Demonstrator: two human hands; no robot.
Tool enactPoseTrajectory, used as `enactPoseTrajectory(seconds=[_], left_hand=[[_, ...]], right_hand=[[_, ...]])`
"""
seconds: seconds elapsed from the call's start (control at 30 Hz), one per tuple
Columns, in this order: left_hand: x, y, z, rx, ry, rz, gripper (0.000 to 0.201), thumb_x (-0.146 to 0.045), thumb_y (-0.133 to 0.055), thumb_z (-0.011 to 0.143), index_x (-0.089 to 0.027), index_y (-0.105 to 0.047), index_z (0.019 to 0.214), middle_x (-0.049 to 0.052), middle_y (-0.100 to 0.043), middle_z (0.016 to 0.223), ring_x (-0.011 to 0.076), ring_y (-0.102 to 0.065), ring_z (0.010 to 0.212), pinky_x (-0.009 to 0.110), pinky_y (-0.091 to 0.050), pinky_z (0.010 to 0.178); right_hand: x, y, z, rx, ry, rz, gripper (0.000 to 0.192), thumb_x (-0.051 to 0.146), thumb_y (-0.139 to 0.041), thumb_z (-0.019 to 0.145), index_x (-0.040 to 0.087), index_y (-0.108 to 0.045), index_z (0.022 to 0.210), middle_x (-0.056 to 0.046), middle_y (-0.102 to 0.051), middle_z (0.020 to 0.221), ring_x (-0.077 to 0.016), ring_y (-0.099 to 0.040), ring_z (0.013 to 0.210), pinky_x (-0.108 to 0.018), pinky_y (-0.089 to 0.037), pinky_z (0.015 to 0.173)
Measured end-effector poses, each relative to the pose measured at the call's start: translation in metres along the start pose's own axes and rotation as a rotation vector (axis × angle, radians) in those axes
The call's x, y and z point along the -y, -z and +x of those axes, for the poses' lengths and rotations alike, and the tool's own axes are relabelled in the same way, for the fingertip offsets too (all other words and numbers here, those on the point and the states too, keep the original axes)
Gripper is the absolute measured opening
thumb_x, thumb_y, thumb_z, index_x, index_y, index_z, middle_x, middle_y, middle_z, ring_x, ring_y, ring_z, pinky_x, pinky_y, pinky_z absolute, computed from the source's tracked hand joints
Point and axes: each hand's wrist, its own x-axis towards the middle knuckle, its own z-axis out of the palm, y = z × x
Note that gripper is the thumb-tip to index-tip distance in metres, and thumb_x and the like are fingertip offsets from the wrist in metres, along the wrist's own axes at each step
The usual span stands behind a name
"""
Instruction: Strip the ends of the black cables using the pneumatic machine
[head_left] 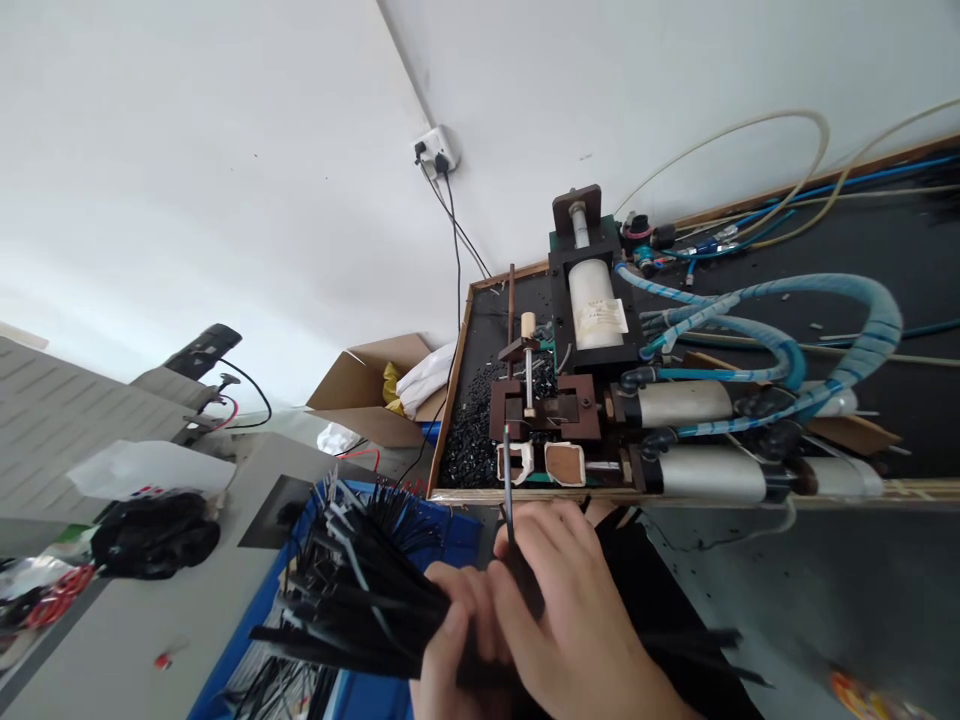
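Observation:
My left hand [457, 625] is closed around a thick bundle of black cables [375, 590], whose loose ends fan out to the left. Beside it, my right hand [574, 605] pinches one black cable [508, 490] between thumb and fingers. That single cable points up toward the press, its stripped tip showing small coloured wires. Just beyond the tip stands the brown metal clamp block [546, 408] of a pneumatic press [592, 300]. Two taped pads [564, 464] lie in front of the block. My palms hide the middle of the bundle.
Black scraps [472, 430] cover the bench's left part. Air cylinders [701, 470] and blue hoses [810, 290] run along the right. A blue crate [457, 540] with cables sits below left. An open cardboard box [360, 390] stands behind, a socket [436, 150] on the wall.

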Motion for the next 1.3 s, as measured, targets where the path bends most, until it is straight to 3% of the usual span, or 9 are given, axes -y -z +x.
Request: enactPoseTrajectory(seconds=[0.1,0.17,0.23,0.33,0.47,0.67,0.9,1.07,1.3], left_hand=[[-0.004,0.005,0.004,0.171,-0.074,0.061,0.022,-0.032,-0.077,0.09,-0.022,-0.066,0.074,-0.002,-0.055,0.055,0.0134,-0.049,0.052,0.027,-0.049,0.058],[-0.004,0.008,0.005,0.173,-0.079,0.064,0.022,-0.032,-0.075,0.091,-0.022,-0.066,0.074,-0.002,-0.055,0.055,0.0137,-0.05,0.052,0.027,-0.049,0.058],[-0.004,0.01,0.004,0.151,-0.076,0.056,0.022,-0.033,-0.075,0.09,-0.022,-0.065,0.074,-0.002,-0.055,0.055,0.0138,-0.05,0.052,0.027,-0.048,0.057],[-0.003,0.014,0.003,0.182,-0.103,0.071,0.019,-0.033,-0.074,0.091,-0.022,-0.067,0.077,-0.002,-0.055,0.053,0.0142,-0.05,0.051,0.03,-0.051,0.064],[-0.001,0.017,0.003,0.234,-0.121,0.099,0.018,-0.032,-0.072,0.093,-0.022,-0.068,0.078,-0.002,-0.056,0.054,0.0151,-0.051,0.051,0.033,-0.051,0.066],[-0.003,0.007,-0.004,0.103,-0.035,0.011,0.023,-0.029,-0.079,0.088,-0.02,-0.066,0.072,-0.002,-0.058,0.056,0.012,-0.053,0.053,0.024,-0.044,0.055],[-0.003,0.014,-0.005,0.192,-0.044,0.021,0.019,-0.028,-0.072,0.094,-0.021,-0.067,0.077,-0.001,-0.056,0.059,0.014,-0.052,0.055,0.027,-0.049,0.06],[0.003,0.013,-0.01,0.171,-0.062,-0.006,0.018,-0.029,-0.068,0.094,-0.022,-0.067,0.078,-0.001,-0.054,0.061,0.016,-0.049,0.059,0.032,-0.052,0.066],[0.002,0.015,-0.01,0.226,-0.057,0.033,0.018,-0.027,-0.066,0.097,-0.022,-0.068,0.08,-0.001,-0.057,0.062,0.0163,-0.05,0.059,0.034,-0.053,0.068]], right_hand=[[-0.001,0.002,0.0,0.078,0.018,-0.072,0.013,0.015,-0.056,0.101,0.025,-0.063,0.099,-0.007,-0.072,0.102,-0.0311,-0.059,0.1,-0.045,-0.041,0.087],[-0.003,-0.001,-0.001,0.078,0.041,-0.104,0.013,0.016,-0.054,0.104,0.025,-0.063,0.1,-0.008,-0.074,0.101,-0.0305,-0.061,0.097,-0.043,-0.04,0.084],[-0.007,-0.005,-0.002,0.047,0.05,-0.166,0.016,0.019,-0.057,0.104,0.025,-0.062,0.091,-0.006,-0.073,0.088,-0.0278,-0.062,0.084,-0.041,-0.037,0.076],[-0.013,-0.008,-0.002,-0.014,0.049,-0.26,0.031,0.022,-0.062,0.103,0.025,-0.055,0.074,-0.001,-0.065,0.064,-0.0219,-0.052,0.062,-0.039,-0.028,0.068],[-0.015,-0.005,-0.001,-0.035,0.064,-0.284,0.038,0.022,-0.065,0.102,0.024,-0.047,0.069,0.002,-0.057,0.057,-0.0188,-0.046,0.056,-0.039,-0.025,0.069],[-0.002,0.0,-0.002,-0.07,0.201,-0.22,0.034,0.016,-0.064,0.1,0.024,-0.044,0.073,0.002,-0.057,0.066,-0.0204,-0.05,0.067,-0.039,-0.025,0.072],[0.003,0.0,-0.011,-0.181,0.267,-0.202,0.032,0.013,-0.067,0.094,0.024,-0.044,0.074,0.004,-0.052,0.063,-0.018,-0.049,0.062,-0.039,-0.028,0.07],[0.001,0.004,-0.029,-0.175,0.485,-0.076,0.016,0.024,-0.059,0.101,0.025,-0.058,0.085,0.003,-0.06,0.061,-0.0177,-0.048,0.055,-0.041,-0.032,0.07],[0.014,0.004,-0.024,-0.365,0.533,0.026,0.05,0.038,-0.037,0.115,0.023,-0.053,0.07,0.005,-0.049,0.052,-0.0142,-0.043,0.048,-0.039,-0.035,0.065]])
